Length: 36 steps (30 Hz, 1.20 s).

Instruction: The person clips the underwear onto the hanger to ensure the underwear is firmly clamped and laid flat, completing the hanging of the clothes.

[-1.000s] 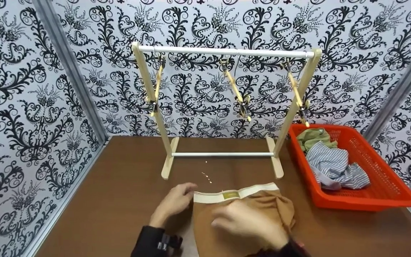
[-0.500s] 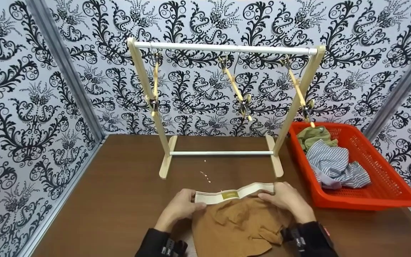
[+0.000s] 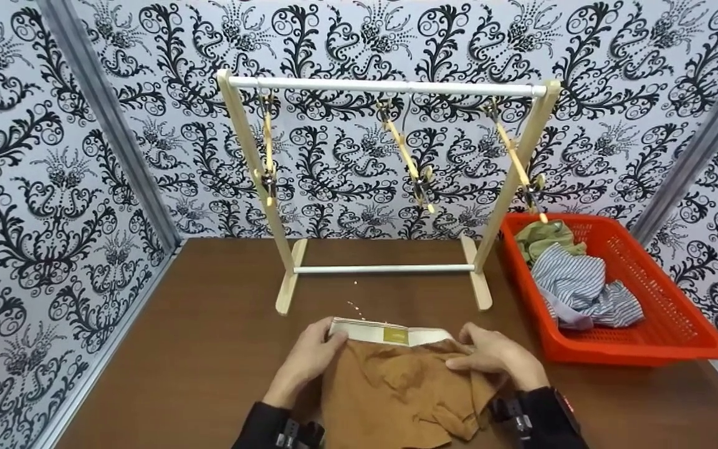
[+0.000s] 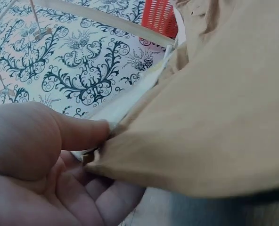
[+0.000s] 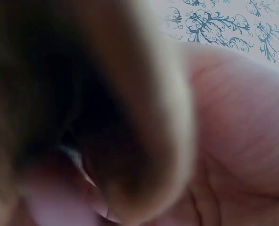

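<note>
Brown shorts [image 3: 390, 393] with a white waistband and a gold label [image 3: 396, 335] are held up in front of me, their fabric bunched toward the lower right. My left hand [image 3: 309, 357] pinches the left end of the waistband between thumb and fingers; the left wrist view shows the thumb on top of the band [image 4: 118, 106]. At the right end, my right hand [image 3: 496, 355] grips the shorts with its thumb over the brown cloth. Blurred fabric and the palm [image 5: 243, 122] fill most of the right wrist view.
Behind the shorts stands a wooden drying rack [image 3: 384, 86] with several hanging wooden hangers with clips [image 3: 404, 146]. A red basket [image 3: 686, 324] at the right holds a striped garment [image 3: 574, 277] and a green one [image 3: 546, 240]. Patterned walls enclose the brown table [image 3: 197, 349].
The right hand has come from over the middle of the shorts to the waistband's right end and gripped it. The left hand has taken hold of the left end; the waistband has since moved slightly left.
</note>
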Tool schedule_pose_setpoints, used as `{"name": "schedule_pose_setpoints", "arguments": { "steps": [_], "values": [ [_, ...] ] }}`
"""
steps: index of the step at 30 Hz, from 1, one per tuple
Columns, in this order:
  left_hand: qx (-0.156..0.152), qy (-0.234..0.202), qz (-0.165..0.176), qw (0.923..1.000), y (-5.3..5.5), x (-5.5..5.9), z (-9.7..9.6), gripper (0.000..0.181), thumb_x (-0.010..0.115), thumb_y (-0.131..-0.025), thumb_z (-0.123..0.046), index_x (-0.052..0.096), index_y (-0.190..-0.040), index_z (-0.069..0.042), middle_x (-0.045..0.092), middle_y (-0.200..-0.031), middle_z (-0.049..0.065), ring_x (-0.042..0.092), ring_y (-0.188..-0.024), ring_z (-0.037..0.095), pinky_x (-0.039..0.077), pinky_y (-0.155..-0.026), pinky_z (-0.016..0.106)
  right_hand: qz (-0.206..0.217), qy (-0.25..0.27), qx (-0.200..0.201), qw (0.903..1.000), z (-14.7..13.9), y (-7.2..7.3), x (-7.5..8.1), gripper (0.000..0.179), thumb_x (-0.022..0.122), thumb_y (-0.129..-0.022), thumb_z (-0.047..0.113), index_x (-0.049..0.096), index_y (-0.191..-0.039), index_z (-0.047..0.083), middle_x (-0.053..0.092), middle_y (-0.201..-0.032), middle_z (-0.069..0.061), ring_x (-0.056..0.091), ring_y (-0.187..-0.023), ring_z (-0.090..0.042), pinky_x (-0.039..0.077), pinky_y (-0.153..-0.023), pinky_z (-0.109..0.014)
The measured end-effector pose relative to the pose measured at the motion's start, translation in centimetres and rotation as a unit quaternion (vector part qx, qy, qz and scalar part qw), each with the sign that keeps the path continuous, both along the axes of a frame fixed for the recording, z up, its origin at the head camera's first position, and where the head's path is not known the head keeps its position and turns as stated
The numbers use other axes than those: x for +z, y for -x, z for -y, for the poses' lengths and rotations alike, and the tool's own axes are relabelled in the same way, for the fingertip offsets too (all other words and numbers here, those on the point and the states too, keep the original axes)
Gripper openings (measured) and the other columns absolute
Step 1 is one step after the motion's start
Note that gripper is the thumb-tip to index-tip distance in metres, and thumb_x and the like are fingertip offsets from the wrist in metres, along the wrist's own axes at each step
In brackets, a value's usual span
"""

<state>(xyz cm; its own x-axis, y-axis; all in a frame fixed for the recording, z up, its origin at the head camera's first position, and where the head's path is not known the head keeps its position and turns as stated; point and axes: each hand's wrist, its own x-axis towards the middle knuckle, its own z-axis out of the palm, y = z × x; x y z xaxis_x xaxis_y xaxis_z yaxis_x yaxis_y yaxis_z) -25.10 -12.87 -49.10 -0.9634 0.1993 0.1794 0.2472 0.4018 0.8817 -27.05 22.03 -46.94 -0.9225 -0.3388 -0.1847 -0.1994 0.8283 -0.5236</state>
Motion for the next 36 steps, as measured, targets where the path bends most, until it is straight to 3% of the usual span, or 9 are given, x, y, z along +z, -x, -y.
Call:
{"name": "schedule_pose_setpoints", "arguments": {
  "steps": [3, 8, 12, 16, 22, 28, 31, 36],
  "values": [
    [0.004, -0.016, -0.016, 0.9997, 0.1, 0.2, 0.1, 0.011, 0.06, -0.102, -0.013, 0.062, -0.098, -0.003, 0.057, -0.09, 0.003, 0.052, -0.086, 0.019, 0.041, -0.077, 0.033, -0.019, -0.001, -0.006, 0.9998, 0.2, 0.1, -0.1, 0.044, 0.088, -0.076, 0.03, 0.054, -0.095, 0.01, 0.055, -0.089, -0.007, 0.052, -0.085, -0.025, 0.045, -0.075, -0.041],
    [0.003, -0.03, -0.041, 0.9987, -0.1, 1.1, 0.2, 0.01, 0.059, -0.103, -0.016, 0.062, -0.102, -0.006, 0.057, -0.09, 0.0, 0.052, -0.085, 0.016, 0.041, -0.076, 0.028, -0.019, 0.032, -0.003, 0.9993, 0.2, 0.3, -0.1, 0.05, 0.092, -0.071, 0.023, 0.055, -0.101, 0.007, 0.057, -0.087, -0.006, 0.055, -0.08, -0.024, 0.048, -0.069, -0.04],
    [0.006, -0.033, -0.046, 0.9984, -0.3, 1.9, 0.5, 0.015, 0.057, -0.105, -0.018, 0.056, -0.095, -0.006, 0.047, -0.079, -0.002, 0.046, -0.072, 0.012, 0.039, -0.067, 0.026, -0.032, 0.05, 0.034, 0.9977, -0.2, 0.8, 0.3, 0.034, 0.089, -0.075, 0.025, 0.066, -0.091, 0.007, 0.059, -0.076, 0.003, 0.056, -0.068, -0.016, 0.048, -0.06, -0.034],
    [0.019, -0.035, -0.062, 0.9973, -0.3, 2.4, 1.1, 0.022, 0.056, -0.105, -0.017, 0.048, -0.088, -0.007, 0.04, -0.075, -0.003, 0.042, -0.068, 0.011, 0.037, -0.063, 0.025, -0.05, 0.093, 0.069, 0.992, -1.1, 1.2, 1.0, 0.027, 0.083, -0.083, 0.032, 0.066, -0.08, 0.012, 0.052, -0.067, 0.01, 0.05, -0.06, -0.008, 0.041, -0.054, -0.026],
    [0.048, -0.04, -0.062, 0.9961, -0.2, 2.6, 2.0, 0.023, 0.058, -0.104, -0.018, 0.048, -0.086, -0.007, 0.039, -0.073, -0.002, 0.043, -0.069, 0.013, 0.036, -0.063, 0.026, -0.091, 0.186, 0.1, 0.9732, -2.0, 1.4, 1.7, 0.019, 0.072, -0.096, 0.026, 0.068, -0.092, 0.007, 0.056, -0.076, 0.008, 0.052, -0.069, -0.007, 0.044, -0.063, -0.023],
    [0.058, -0.047, -0.057, 0.9955, -0.1, 2.6, 2.7, 0.02, 0.059, -0.104, -0.018, 0.051, -0.09, -0.007, 0.04, -0.074, -0.002, 0.042, -0.068, 0.013, 0.035, -0.064, 0.026, -0.031, 0.312, 0.084, 0.9458, -1.7, 1.5, 2.0, 0.03, 0.06, -0.103, 0.015, 0.063, -0.122, -0.009, 0.068, -0.102, -0.011, 0.059, -0.086, -0.011, 0.049, -0.077, -0.022],
    [0.066, -0.048, -0.059, 0.995, 0.0, 2.7, 2.9, 0.015, 0.059, -0.104, -0.017, 0.055, -0.093, -0.007, 0.042, -0.076, -0.001, 0.044, -0.072, 0.014, 0.036, -0.066, 0.027, -0.015, 0.347, 0.06, 0.9357, -1.4, 1.4, 2.4, 0.034, 0.057, -0.105, 0.016, 0.058, -0.127, -0.011, 0.068, -0.104, -0.015, 0.063, -0.088, -0.013, 0.051, -0.079, -0.024],
    [0.081, -0.051, -0.069, 0.993, -0.2, 3.5, 3.3, 0.012, 0.058, -0.104, -0.017, 0.062, -0.102, -0.006, 0.053, -0.084, 0.001, 0.05, -0.08, 0.017, 0.04, -0.073, 0.03, 0.001, 0.383, 0.031, 0.9231, -0.7, 0.6, 3.6, 0.04, 0.051, -0.108, 0.018, 0.047, -0.135, -0.011, 0.064, -0.095, -0.01, 0.063, -0.081, -0.012, 0.053, -0.071, -0.025]
  ]
}}
